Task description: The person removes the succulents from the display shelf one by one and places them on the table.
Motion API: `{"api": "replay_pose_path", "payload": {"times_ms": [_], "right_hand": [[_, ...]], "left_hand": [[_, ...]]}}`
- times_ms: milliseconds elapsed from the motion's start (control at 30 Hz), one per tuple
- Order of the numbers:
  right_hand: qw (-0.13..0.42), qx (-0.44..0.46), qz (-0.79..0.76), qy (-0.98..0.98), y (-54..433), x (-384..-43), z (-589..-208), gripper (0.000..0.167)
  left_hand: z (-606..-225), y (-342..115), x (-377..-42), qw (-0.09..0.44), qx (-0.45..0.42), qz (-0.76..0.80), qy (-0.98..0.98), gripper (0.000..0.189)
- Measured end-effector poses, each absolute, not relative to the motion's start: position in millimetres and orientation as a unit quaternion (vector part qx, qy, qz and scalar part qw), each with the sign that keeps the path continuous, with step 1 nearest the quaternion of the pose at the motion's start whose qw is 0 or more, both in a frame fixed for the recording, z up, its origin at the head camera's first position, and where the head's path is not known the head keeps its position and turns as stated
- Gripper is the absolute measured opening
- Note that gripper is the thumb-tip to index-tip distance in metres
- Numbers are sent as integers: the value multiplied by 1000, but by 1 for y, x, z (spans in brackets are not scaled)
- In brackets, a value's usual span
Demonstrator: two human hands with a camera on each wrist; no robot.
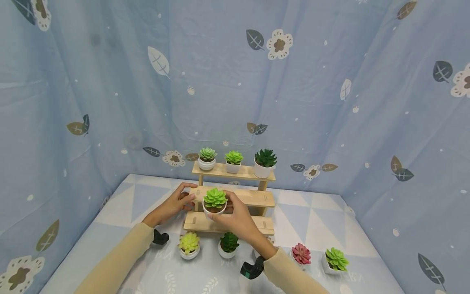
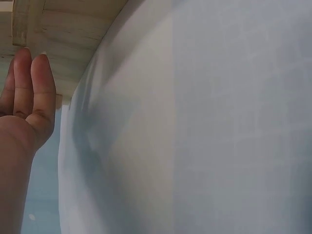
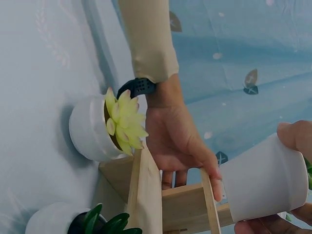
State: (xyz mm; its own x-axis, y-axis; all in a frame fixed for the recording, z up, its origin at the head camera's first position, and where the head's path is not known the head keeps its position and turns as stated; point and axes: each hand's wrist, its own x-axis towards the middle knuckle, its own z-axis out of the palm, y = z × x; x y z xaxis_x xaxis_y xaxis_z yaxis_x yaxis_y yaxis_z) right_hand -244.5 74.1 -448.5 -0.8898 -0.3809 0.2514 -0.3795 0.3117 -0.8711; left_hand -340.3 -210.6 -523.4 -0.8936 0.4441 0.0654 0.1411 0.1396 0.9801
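My right hand (image 1: 238, 216) grips a white pot holding a bright green artificial succulent (image 1: 215, 199), raised in front of the middle board of a three-tier wooden plant stand (image 1: 253, 197). In the right wrist view, thumb and fingers lie on opposite sides of this tapered white pot (image 3: 265, 180). My left hand (image 1: 174, 206) holds the left end of the middle board. The right wrist view shows the left hand (image 3: 178, 139) with fingers on both sides of that board. In the left wrist view, its fingertips (image 2: 41, 66) are right at the underside of the wood.
Three potted succulents (image 1: 233, 161) stand on the top board. In front of the stand are a yellow-green succulent (image 1: 189, 243) and a dark green one (image 1: 229, 243). A red succulent (image 1: 301, 255) and a green one (image 1: 335, 261) stand at right. A patterned curtain (image 1: 220, 81) hangs behind.
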Motion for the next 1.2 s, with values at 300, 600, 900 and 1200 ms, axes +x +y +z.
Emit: {"api": "replay_pose_path", "payload": {"times_ms": [300,600,900,1200], "right_hand": [[2,-233,-529,816,79,-237,-454,70],[12,-231,-510,828,87,-226,-456,74],[39,-231,-520,821,90,-214,-462,71],[56,-238,-526,815,90,-203,-469,71]], "left_hand": [[-524,-210,-340,119,193,633,741,50],[-525,-210,-341,117,192,634,740,49],[-524,-209,-340,114,188,637,739,50],[-524,-210,-339,116,189,638,738,50]]}}
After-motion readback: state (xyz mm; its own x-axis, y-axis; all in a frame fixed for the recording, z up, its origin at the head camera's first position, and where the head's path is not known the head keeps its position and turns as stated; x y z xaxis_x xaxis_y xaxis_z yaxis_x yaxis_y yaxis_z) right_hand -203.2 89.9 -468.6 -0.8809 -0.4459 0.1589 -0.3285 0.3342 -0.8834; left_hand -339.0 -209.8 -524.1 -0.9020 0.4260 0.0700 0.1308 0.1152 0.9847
